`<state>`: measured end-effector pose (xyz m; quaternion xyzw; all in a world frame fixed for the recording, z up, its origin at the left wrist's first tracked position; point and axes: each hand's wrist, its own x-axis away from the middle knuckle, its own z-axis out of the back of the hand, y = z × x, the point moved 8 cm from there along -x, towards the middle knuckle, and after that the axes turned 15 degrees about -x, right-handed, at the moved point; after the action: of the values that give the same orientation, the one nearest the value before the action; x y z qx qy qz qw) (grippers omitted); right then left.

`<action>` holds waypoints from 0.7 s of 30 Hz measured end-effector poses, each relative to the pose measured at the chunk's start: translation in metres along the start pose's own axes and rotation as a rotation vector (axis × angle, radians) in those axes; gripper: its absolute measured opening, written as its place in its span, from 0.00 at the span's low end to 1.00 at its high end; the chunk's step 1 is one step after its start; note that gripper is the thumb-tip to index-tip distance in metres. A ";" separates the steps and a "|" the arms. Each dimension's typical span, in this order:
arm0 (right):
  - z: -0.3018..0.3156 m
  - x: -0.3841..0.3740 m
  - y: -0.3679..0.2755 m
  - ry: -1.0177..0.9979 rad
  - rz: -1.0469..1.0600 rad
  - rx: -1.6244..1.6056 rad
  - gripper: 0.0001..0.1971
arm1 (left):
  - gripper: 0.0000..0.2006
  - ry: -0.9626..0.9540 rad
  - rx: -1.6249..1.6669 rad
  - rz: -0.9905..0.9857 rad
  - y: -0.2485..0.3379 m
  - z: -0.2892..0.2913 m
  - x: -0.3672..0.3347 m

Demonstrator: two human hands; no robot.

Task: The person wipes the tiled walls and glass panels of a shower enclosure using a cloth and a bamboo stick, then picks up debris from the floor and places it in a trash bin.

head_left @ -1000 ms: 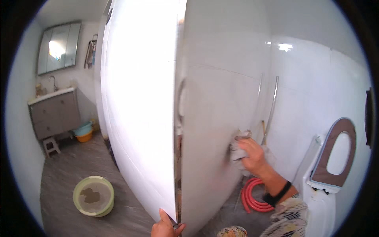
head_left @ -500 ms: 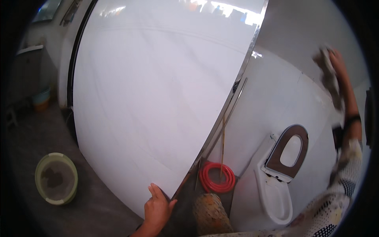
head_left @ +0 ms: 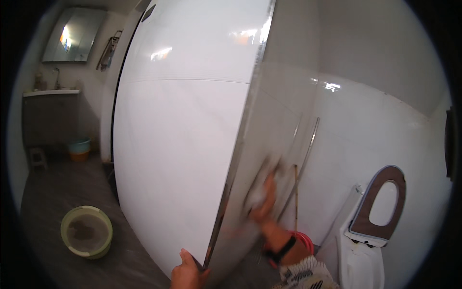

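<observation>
A large white glossy wall panel [head_left: 178, 130] fills the middle, with a metal-trimmed corner edge along its right side. Low on that edge rests my left hand [head_left: 186, 274], fingers laid on the white face and thumb toward the corner; it holds no loose object. Just right of the corner, my right hand [head_left: 265, 202] is smeared by motion at the greyer, glossy side wall [head_left: 269, 120]. Closed around a greyish cloth [head_left: 258, 185], it has the cloth at or close to that surface. A dark band circles my right wrist.
A white toilet [head_left: 361, 260] with a raised brown seat [head_left: 380, 207] stands right. Behind my right forearm lies a coiled red hose [head_left: 305, 239], near a thin stick [head_left: 296, 192] and a metal rod [head_left: 310, 144]. A green-rimmed basin [head_left: 86, 231] holding murky water is on the left floor.
My right hand has swung the cloth from the far upper right down and left to the side wall. My left hand stays at the corner. The view has shifted, showing a sink and mirror.
</observation>
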<state>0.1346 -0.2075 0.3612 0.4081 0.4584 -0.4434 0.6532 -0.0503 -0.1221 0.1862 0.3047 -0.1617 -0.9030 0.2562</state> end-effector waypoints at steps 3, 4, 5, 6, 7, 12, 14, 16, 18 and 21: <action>0.000 0.040 -0.029 -0.265 0.081 0.062 0.30 | 0.41 -0.157 0.140 0.049 0.012 -0.008 -0.004; 0.009 0.018 -0.010 -0.211 0.102 0.087 0.30 | 0.41 -0.144 0.105 0.069 0.012 -0.006 -0.002; 0.025 -0.018 0.017 -0.102 0.110 0.120 0.30 | 0.39 -0.131 0.046 0.058 0.015 -0.004 -0.001; 0.041 -0.058 0.045 0.016 0.083 0.105 0.31 | 0.38 -0.121 -0.011 0.050 0.018 -0.002 -0.001; 0.072 -0.111 0.071 0.163 0.079 -0.065 0.27 | 0.38 -0.111 -0.034 0.061 0.020 -0.003 -0.001; 0.140 -0.231 0.111 0.411 -0.153 0.070 0.23 | 0.36 -0.195 -0.056 0.029 0.017 -0.028 0.001; 0.085 -0.189 0.030 0.287 0.302 0.048 0.23 | 0.35 -0.162 -0.056 0.070 0.017 -0.017 0.002; 0.050 -0.135 -0.036 0.046 0.363 -0.113 0.21 | 0.35 -0.144 -0.052 0.099 0.012 -0.006 0.011; 0.056 -0.111 0.006 0.087 0.364 0.048 0.24 | 0.36 -0.094 -0.005 0.073 0.018 0.000 0.010; 0.123 -0.150 0.108 0.339 -0.161 -0.018 0.23 | 0.39 -0.097 0.026 0.040 0.024 -0.007 0.006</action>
<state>0.2388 -0.2624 0.5488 0.4334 0.5970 -0.4149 0.5326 -0.0412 -0.1464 0.1884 0.2608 -0.1918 -0.9091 0.2621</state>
